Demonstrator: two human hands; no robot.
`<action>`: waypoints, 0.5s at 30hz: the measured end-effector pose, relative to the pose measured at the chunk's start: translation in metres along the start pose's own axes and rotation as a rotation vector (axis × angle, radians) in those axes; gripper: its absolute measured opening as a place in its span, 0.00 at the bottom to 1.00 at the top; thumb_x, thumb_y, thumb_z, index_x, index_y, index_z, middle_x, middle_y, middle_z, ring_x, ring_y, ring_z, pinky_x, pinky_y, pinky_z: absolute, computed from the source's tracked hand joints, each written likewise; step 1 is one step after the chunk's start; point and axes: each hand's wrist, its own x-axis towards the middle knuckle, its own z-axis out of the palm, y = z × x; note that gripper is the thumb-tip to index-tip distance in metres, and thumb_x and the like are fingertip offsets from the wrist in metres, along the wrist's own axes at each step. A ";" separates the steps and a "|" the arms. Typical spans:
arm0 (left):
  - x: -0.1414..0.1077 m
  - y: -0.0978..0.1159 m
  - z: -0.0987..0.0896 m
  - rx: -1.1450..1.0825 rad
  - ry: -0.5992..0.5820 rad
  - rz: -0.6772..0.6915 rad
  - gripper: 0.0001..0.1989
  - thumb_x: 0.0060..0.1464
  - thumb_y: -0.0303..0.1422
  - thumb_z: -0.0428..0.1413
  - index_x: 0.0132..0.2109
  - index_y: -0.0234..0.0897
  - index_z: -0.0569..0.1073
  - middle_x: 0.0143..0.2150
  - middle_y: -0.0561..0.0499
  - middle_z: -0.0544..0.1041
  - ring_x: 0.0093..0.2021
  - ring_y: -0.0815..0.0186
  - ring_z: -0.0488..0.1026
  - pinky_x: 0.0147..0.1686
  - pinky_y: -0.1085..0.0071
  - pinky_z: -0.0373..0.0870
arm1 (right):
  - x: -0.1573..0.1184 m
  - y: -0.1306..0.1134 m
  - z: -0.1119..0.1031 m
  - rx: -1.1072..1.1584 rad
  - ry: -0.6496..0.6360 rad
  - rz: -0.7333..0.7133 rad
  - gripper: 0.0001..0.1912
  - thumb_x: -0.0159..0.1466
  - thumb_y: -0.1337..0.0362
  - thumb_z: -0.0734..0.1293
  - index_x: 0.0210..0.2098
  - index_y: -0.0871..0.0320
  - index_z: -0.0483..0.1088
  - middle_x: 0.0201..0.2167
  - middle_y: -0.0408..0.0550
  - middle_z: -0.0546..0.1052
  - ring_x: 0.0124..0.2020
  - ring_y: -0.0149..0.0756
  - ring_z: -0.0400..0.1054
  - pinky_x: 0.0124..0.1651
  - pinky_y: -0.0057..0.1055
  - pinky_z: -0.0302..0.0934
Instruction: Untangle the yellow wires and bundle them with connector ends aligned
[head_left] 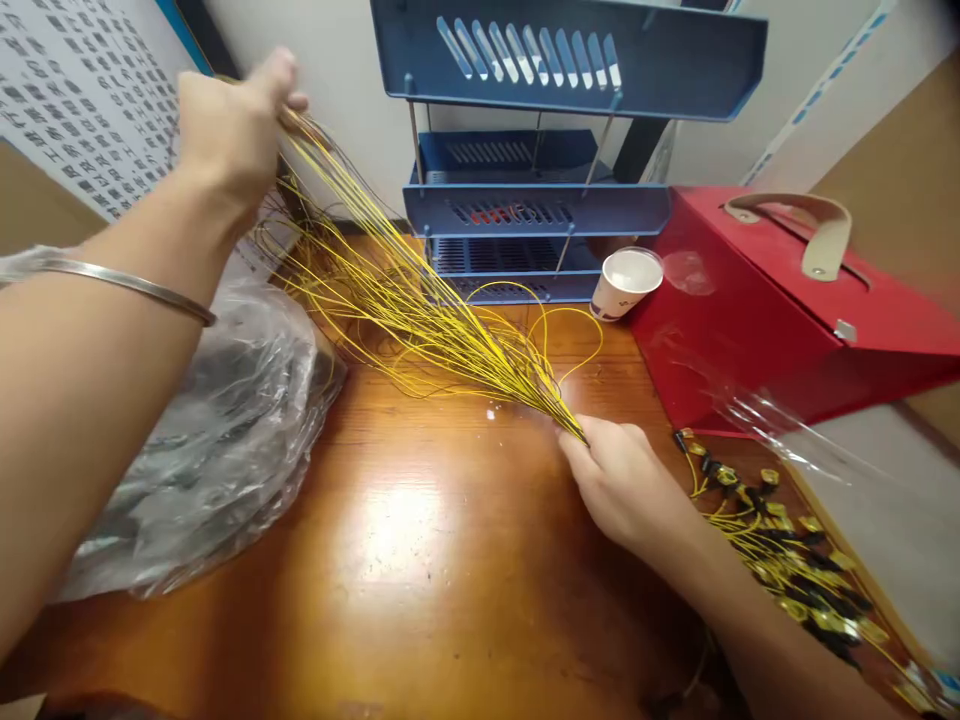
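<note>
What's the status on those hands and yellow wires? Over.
Left hand raised, gripping yellow wires. Right hand gripping their near end. Wires stretched between, some looping loose. Plastic bag close at left, not between hands.

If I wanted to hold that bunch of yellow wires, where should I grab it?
Probably at the narrow end, coming from the near right side, where the right hand grips: there the yellow wires are gathered tight, while farther along they fan out into loose loops.
</note>
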 end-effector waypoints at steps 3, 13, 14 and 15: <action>0.019 -0.002 -0.008 -0.022 -0.112 -0.101 0.29 0.67 0.52 0.39 0.53 0.28 0.64 0.44 0.50 0.76 0.43 0.65 0.75 0.52 0.61 0.69 | 0.000 0.001 0.000 -0.012 0.004 0.000 0.16 0.69 0.61 0.54 0.25 0.55 0.56 0.23 0.46 0.68 0.27 0.35 0.54 0.34 0.34 0.41; 0.030 -0.008 -0.018 0.092 -0.163 0.028 0.18 0.62 0.43 0.51 0.40 0.29 0.71 0.46 0.51 0.77 0.54 0.64 0.70 0.64 0.53 0.61 | 0.000 0.004 0.003 -0.043 -0.004 0.065 0.15 0.68 0.62 0.54 0.24 0.55 0.53 0.20 0.42 0.62 0.25 0.34 0.47 0.32 0.36 0.37; 0.030 -0.006 -0.019 0.184 -0.165 0.109 0.17 0.60 0.41 0.56 0.40 0.26 0.73 0.45 0.52 0.78 0.56 0.63 0.69 0.65 0.55 0.58 | 0.001 0.005 0.003 -0.047 -0.002 0.073 0.15 0.68 0.62 0.54 0.24 0.55 0.53 0.20 0.42 0.63 0.25 0.34 0.47 0.32 0.36 0.38; 0.033 -0.004 -0.020 0.252 -0.167 0.158 0.16 0.57 0.38 0.59 0.40 0.24 0.74 0.45 0.54 0.79 0.58 0.63 0.68 0.66 0.57 0.55 | 0.002 0.006 0.003 -0.051 0.000 0.075 0.16 0.69 0.61 0.54 0.24 0.55 0.54 0.20 0.43 0.64 0.25 0.34 0.48 0.32 0.35 0.38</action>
